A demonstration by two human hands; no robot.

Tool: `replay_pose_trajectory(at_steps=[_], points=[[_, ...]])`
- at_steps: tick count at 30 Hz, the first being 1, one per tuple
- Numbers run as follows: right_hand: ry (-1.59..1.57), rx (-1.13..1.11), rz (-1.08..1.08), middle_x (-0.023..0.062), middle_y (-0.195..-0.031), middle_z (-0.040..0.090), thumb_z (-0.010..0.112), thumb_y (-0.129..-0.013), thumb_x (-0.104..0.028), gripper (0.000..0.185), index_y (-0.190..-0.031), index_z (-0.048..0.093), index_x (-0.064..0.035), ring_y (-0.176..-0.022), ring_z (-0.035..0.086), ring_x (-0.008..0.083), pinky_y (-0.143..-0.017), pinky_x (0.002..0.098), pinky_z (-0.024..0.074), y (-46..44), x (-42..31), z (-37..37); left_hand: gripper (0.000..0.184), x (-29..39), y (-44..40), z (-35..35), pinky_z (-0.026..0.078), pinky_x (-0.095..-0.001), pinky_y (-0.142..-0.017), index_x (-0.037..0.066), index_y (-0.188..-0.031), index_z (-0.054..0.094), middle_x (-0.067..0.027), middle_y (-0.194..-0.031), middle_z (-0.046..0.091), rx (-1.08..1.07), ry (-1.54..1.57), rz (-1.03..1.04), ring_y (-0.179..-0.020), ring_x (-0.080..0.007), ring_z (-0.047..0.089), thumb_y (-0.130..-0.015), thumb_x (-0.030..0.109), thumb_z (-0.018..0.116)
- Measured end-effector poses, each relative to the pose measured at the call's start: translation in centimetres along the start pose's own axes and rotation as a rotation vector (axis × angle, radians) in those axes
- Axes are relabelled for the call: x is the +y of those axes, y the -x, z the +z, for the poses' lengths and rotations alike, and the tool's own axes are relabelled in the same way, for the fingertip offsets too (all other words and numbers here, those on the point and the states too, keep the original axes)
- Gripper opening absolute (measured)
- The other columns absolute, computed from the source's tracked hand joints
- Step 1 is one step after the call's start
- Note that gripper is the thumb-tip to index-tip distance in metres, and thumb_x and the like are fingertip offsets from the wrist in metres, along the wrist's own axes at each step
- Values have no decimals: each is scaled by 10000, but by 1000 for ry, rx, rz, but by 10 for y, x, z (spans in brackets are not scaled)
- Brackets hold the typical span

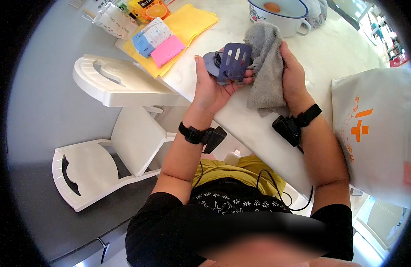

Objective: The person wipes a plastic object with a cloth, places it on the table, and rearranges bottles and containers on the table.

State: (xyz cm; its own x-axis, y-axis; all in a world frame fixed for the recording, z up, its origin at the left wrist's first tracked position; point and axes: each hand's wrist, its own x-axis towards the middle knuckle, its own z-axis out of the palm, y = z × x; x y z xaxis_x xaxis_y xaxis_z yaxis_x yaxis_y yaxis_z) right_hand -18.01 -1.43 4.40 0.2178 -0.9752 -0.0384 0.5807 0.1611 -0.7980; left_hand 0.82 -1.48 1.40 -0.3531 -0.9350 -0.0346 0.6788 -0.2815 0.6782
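My left hand (213, 91) holds a dark blue slotted plastic holder (234, 62), palm up beneath it. A round blue disc (210, 62) sits at its left side, over my palm. In my right hand (295, 73) is a grey cloth (265, 66), bunched and hanging down, its left side against the holder's edge. My right fingers are partly hidden behind the cloth. Both hands are above the white table (183, 80). Black straps with small devices are on both wrists.
Ahead stands a white enamel pot (281, 22) with a blue rim and a brown round thing inside. Yellow cloths (192, 22) lie at the far left, under blue and pink packets (167, 51). A large white bag (376, 133) is at the right; white chairs (125, 84) stand left.
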Motion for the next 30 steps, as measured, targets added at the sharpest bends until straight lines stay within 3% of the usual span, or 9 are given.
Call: replay_pose_trajectory(at_steps=[10, 12, 14, 15, 17, 18, 19, 24, 30], points=[[-36, -135, 101, 165, -1107, 632, 403, -1000, -420, 532, -1318, 471, 1, -912, 655, 255, -827, 369, 549, -2, 5, -9, 780, -2, -1, -6, 556, -452, -830, 111, -1387, 348, -171, -1217, 582, -67, 94, 7, -973, -319, 646, -924, 712, 167], [55, -111, 72, 150, -1106, 633, 448, -990, -383, 512, -1347, 463, -15, -900, 655, 259, -833, 381, 542, -4, 9, -3, 728, -4, 0, -6, 507, -468, -927, 151, -1422, 288, -151, -1305, 520, 41, 17, 50, -1096, -305, 593, -935, 690, 239], [323, -212, -201, 91, -1159, 616, 534, -970, -260, 468, -1377, 462, -41, -986, 607, 180, -890, 322, 496, -8, 14, 2, 744, -11, 2, -1, 493, -438, -910, 165, -1428, 312, -119, -1307, 523, 112, -54, 98, -1116, -273, 574, -921, 708, 266], [324, -211, -201, 91, -1159, 616, 534, -970, -260, 468, -1377, 462, -41, -986, 607, 180, -890, 322, 496, -9, 16, 3, 760, -14, 3, 2, 478, -407, -893, 178, -1433, 336, -87, -1310, 527, 181, -124, 144, -1136, -242, 555, -907, 725, 293], [490, -164, -338, 48, -1157, 616, 596, -943, -169, 434, -1347, 504, -36, -1007, 573, 124, -899, 280, 473, -9, 17, 3, 746, -17, 5, 6, 466, -401, -895, 205, -1445, 313, -74, -1325, 509, 94, -203, 175, -1154, -232, 536, -906, 721, 308], [490, -166, -338, 48, -1157, 616, 596, -943, -169, 434, -1347, 504, -36, -1007, 573, 124, -899, 280, 473, -8, 17, 1, 735, -17, 6, 6, 454, -395, -897, 232, -1457, 290, -61, -1340, 491, 7, -284, 207, -1173, -222, 518, -905, 716, 323], [483, -144, -280, 40, -1128, 626, 612, -936, -168, 413, -1318, 530, -35, -989, 578, 114, -885, 273, 478, -7, 16, -3, 741, -12, 6, 3, 403, -430, -1044, 211, -1482, 179, -99, -1397, 432, -57, -241, 142, -1226, -229, 499, -925, 662, 368], [376, -193, -116, 24, -1033, 652, 636, -927, -183, 337, -1222, 592, -27, -924, 592, 89, -831, 256, 492, -2, 4, -5, 765, -6, 7, 1, 447, -414, -994, 204, -1486, 182, -89, -1394, 434, -93, -228, 45, -1216, -220, 507, -918, 689, 351], [121, -151, -74, 57, -995, 657, 528, -984, -307, 351, -1149, 599, -6, -868, 624, 124, -785, 272, 514, -4, 5, -9, 843, -13, 4, 6, 436, -428, -1007, 162, -1486, 269, -96, -1381, 473, -44, -270, 134, -1235, -254, 501, -887, 755, 266]])
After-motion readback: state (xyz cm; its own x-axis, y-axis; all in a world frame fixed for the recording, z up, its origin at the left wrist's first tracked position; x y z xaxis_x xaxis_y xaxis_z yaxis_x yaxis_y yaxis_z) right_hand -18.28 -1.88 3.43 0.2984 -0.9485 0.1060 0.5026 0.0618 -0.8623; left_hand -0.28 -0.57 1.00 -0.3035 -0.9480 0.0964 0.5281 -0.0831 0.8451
